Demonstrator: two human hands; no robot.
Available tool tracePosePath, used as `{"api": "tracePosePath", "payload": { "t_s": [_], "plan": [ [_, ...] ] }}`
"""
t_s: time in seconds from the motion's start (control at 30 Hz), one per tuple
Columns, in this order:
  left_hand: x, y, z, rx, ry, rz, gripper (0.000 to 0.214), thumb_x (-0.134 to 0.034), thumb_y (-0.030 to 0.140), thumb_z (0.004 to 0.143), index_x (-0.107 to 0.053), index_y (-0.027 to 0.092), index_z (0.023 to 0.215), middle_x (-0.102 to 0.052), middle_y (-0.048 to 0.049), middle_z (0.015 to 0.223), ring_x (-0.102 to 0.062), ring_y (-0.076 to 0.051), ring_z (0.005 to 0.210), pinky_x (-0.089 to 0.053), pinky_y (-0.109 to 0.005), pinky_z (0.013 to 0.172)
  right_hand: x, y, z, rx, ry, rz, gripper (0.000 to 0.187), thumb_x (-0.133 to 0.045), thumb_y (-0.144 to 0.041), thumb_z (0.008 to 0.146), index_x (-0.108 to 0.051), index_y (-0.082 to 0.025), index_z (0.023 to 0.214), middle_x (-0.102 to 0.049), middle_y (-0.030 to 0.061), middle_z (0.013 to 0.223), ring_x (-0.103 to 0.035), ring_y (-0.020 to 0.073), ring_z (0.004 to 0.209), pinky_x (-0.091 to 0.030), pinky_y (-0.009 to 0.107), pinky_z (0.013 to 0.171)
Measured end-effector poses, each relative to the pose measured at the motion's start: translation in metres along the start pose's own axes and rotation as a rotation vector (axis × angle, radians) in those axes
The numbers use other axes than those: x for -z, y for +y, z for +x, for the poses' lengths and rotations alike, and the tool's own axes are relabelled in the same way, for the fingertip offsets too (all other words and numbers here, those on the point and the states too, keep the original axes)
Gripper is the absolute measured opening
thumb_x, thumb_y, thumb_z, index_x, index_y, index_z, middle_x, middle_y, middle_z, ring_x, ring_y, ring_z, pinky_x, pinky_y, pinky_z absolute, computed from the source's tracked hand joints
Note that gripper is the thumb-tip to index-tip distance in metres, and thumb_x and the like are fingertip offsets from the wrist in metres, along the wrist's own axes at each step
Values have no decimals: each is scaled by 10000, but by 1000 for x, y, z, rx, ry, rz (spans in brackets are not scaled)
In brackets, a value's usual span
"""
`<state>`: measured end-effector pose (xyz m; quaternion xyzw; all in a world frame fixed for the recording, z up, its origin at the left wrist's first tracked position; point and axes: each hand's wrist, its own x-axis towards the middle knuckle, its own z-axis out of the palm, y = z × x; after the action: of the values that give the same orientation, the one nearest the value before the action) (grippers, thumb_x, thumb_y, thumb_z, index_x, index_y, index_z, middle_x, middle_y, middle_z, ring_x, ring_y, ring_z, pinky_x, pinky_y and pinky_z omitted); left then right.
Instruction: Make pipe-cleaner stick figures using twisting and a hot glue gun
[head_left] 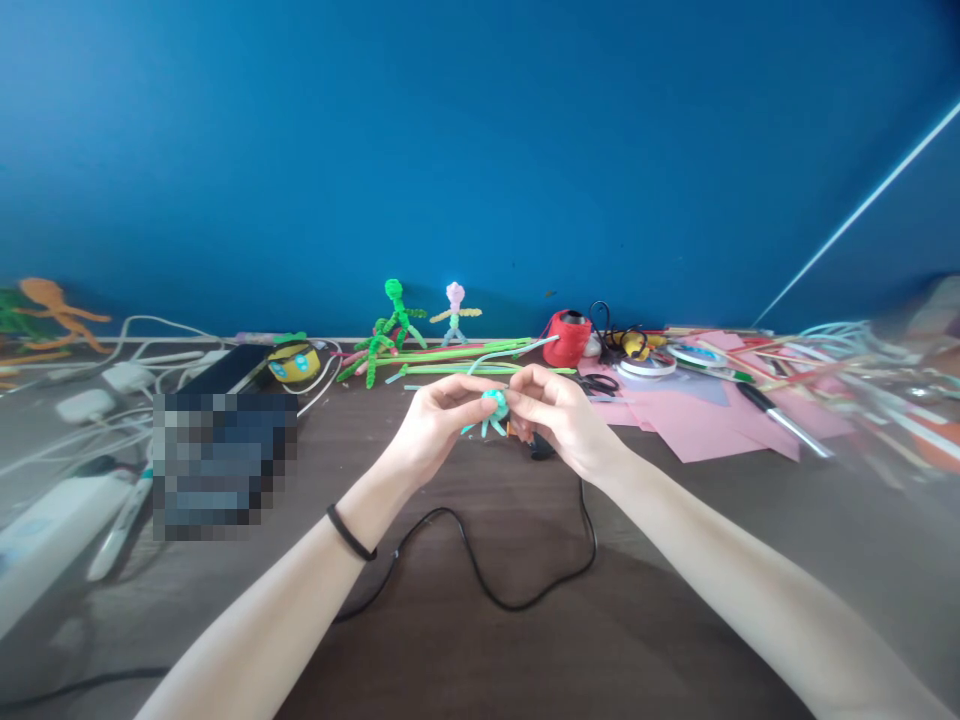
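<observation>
Both my hands meet above the middle of the brown table [480, 650]. My left hand [433, 420] and my right hand [559, 415] pinch a small teal pipe-cleaner figure [491, 410] between their fingertips. Its short legs hang down, and a pale blue strand [510, 352] curves up and to the right from it. A dark band sits on my left wrist [349, 533].
Green [391, 325] and pink-headed [454, 312] pipe-cleaner figures stand by the blue wall, with loose pipe cleaners [450, 362] in front. A red spool [568, 336], scissors [598, 383], pink paper [694, 420] and tape rolls lie right. A black cable [487, 585] loops below my hands; chargers and white cables lie left.
</observation>
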<state>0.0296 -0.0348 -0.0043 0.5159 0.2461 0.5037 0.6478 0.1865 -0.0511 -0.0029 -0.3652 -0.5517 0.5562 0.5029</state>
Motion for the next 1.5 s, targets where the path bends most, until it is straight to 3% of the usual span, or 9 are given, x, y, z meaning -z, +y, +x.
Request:
{"api": "tracePosePath", "payload": {
  "t_s": [0.17,0.37,0.53,0.73,0.93,1.07,1.2,1.5],
  "plan": [
    [3,1,2,74,-67,-70,123,-695,186,642,-702,166,764,-684,-24,704,-607,-127,651,-471,-268,668,1,0,1,-13,-37,39,239,-662,-320,703,-504,-192,829,-516,-50,621,-492,74,497,-358,204,458],
    [1,1,2,150,-56,-123,148,-686,218,651,-706,143,778,-680,-41,707,-610,-135,668,-462,-266,699,2,3,3,13,-80,70,212,-628,-290,737,-540,-216,915,-533,-14,791,-543,99,669,-417,216,548],
    [-4,0,0,180,-44,-153,184,-672,241,671,-702,122,809,-676,-57,683,-604,-139,643,-451,-270,686,2,3,3,78,-75,36,255,-618,-295,748,-524,-247,980,-528,-5,846,-561,111,690,-431,223,552],
    [-6,-2,0,214,17,-193,156,-696,238,651,-688,110,740,-668,-44,652,-594,-109,595,-443,-226,648,2,4,2,117,-90,-65,143,-572,-301,790,-564,-218,907,-569,4,746,-560,126,692,-437,243,574],
    [-8,-2,0,204,43,-191,148,-692,242,663,-681,103,712,-663,-45,636,-592,-105,594,-445,-217,643,2,8,4,136,-60,-78,149,-568,-305,786,-567,-211,902,-571,-1,690,-561,134,690,-452,256,593],
    [-8,1,0,181,-4,-175,194,-687,279,667,-701,107,755,-684,-70,706,-616,-143,665,-452,-263,698,2,9,5,183,-38,-84,146,-581,-313,777,-576,-214,885,-581,-2,712,-570,132,687,-469,273,634],
    [-7,3,0,182,-57,-133,224,-702,211,648,-705,120,853,-698,-80,791,-625,-160,728,-442,-282,752,2,8,6,191,-36,-74,135,-585,-314,772,-573,-214,863,-601,9,806,-574,129,707,-481,299,703],
    [-9,0,-1,162,-38,-125,192,-680,190,670,-699,108,842,-688,-78,757,-616,-139,675,-462,-246,672,1,11,5,166,-4,-60,131,-593,-302,763,-588,-208,854,-576,2,777,-565,124,688,-473,279,657]
  ]
}}
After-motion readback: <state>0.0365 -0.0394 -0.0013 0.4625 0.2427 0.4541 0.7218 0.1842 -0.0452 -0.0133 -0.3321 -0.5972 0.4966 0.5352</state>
